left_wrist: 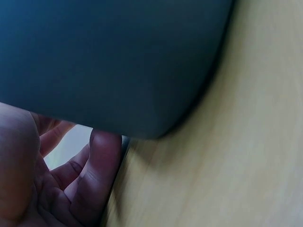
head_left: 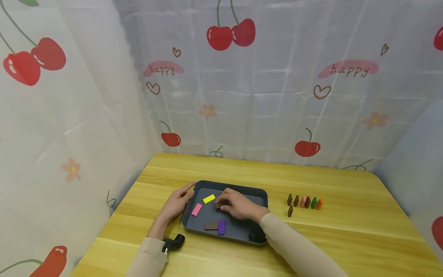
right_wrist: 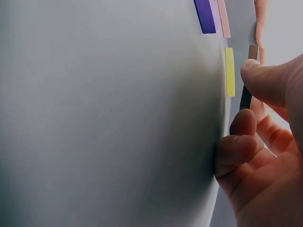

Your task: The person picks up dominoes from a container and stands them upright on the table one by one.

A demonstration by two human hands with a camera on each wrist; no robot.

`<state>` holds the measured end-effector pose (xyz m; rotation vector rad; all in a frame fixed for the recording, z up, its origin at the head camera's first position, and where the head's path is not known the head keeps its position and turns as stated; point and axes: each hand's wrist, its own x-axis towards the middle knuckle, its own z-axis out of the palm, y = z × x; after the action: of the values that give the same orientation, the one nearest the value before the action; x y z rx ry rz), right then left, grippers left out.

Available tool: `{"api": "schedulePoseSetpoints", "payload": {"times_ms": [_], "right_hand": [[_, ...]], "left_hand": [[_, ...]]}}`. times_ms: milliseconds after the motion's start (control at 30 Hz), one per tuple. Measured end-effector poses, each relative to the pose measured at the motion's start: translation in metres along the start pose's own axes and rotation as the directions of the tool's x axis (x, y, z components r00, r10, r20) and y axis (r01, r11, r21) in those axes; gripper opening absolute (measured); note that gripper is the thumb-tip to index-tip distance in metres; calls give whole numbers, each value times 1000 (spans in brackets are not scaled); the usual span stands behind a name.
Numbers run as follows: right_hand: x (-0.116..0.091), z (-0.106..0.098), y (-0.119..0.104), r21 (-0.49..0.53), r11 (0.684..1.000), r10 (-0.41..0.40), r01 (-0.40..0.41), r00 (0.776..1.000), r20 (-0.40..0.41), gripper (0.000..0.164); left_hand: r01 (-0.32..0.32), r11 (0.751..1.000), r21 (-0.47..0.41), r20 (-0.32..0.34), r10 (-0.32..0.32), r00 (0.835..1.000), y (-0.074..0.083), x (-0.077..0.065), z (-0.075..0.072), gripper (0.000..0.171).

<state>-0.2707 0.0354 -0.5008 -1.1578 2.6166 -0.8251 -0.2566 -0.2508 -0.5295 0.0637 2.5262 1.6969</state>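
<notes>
In the head view my right hand (head_left: 238,204) reaches over the dark grey tray (head_left: 238,238) and pinches a brown domino (head_left: 217,206) between thumb and fingers. The right wrist view shows the thumb on the edge of that domino (right_wrist: 246,98). My left hand (head_left: 176,204) rests against the tray's left side, index finger along the rim. From the left wrist, its relaxed fingers (left_wrist: 102,165) touch the outer wall of the tray (left_wrist: 118,71). Inside the tray lie a yellow domino (head_left: 209,199), a pink one (head_left: 197,209), another brown one (head_left: 211,226) and a purple one (head_left: 222,227).
Right of the tray, several dominoes stand on end in a row, among them a green one (head_left: 313,202) and an orange one (head_left: 320,204). A lone brown domino (head_left: 290,211) stands in front of them. Cherry-printed curtains surround the wooden table (head_left: 346,238).
</notes>
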Motion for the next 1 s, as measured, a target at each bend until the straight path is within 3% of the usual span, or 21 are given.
{"api": "schedulePoseSetpoints", "payload": {"times_ms": [300,633,1000], "right_hand": [[-8,-10,-2,54,998,10,-8,999,-33,19],[-21,-29,-4,147,982,133,-120,987,-85,18],[-36,-32,-10,192,975,136,-113,984,-111,21]], "left_hand": [[4,1000,4,1,-4,1000,0,1,0,44],[2,1000,-4,12,-2,1000,3,2,0,45],[8,1000,-3,10,-8,1000,0,-1,0,45]]}}
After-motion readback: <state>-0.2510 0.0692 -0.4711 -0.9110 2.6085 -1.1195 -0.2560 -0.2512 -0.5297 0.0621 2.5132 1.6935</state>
